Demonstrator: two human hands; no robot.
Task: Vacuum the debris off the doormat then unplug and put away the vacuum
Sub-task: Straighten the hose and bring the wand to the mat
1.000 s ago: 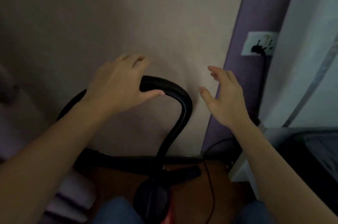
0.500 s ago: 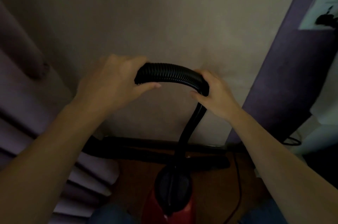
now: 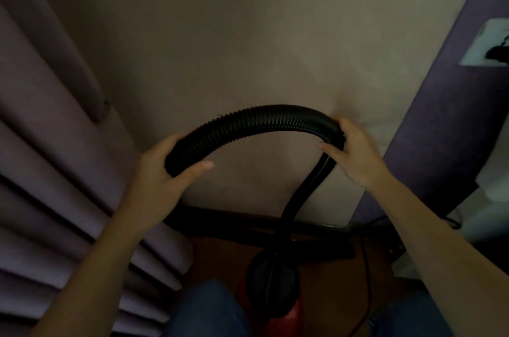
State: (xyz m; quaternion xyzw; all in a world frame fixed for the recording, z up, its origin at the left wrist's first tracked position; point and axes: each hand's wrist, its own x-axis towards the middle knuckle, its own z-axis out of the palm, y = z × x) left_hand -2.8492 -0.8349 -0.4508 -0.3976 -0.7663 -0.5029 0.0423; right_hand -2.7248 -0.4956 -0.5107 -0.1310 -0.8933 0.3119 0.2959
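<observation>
Left hand (image 3: 162, 174): fingers curl round the hose (image 3: 261, 119) near its left end, thumb (image 3: 201, 167) across the front.
Right hand (image 3: 355, 156): fingers clamp over the hose's right bend.
Hose: arches between both hands before the wall (image 3: 248, 33), then drops to the vacuum (image 3: 271, 281).
Vacuum: black and red, on the floor (image 3: 325, 295) between the knees.
Plug (image 3: 497, 52): in the socket (image 3: 482, 45), far right.
Curtain (image 3: 55, 171): left.

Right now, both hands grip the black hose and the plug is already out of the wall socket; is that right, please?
Not quite: in the head view both the left hand and right hand do grip the black hose, but the plug is in the wall socket, not out of it.
</observation>
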